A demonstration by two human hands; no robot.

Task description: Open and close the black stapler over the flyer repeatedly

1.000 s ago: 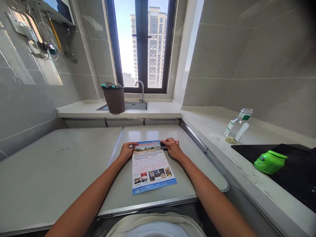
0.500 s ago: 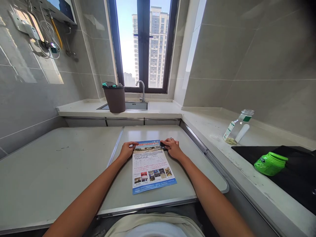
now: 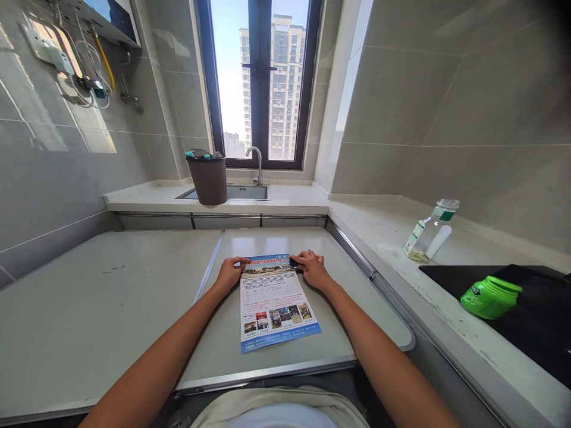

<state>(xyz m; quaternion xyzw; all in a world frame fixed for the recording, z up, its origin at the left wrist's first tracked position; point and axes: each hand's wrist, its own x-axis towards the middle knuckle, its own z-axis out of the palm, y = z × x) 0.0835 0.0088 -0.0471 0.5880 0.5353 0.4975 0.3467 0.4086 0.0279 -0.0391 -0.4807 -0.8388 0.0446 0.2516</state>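
A printed paper flyer (image 3: 274, 300) with a blue border, red and black text and several small photos lies on the light folding table (image 3: 134, 297) in front of me. My left hand (image 3: 231, 273) has its fingers closed at the flyer's upper left corner, the tips touching the paper. At the upper right corner, my right hand (image 3: 313, 268) is closed around a small black object (image 3: 294, 263). My fingers cover most of it, so its kind does not show.
Against the window stands a brown bin (image 3: 209, 180) beside the sink (image 3: 247, 191) and faucet (image 3: 257, 166). On the right counter (image 3: 370, 220) are a glass bottle (image 3: 430, 232) and a green jar (image 3: 491, 297), the jar tipped on a black surface.
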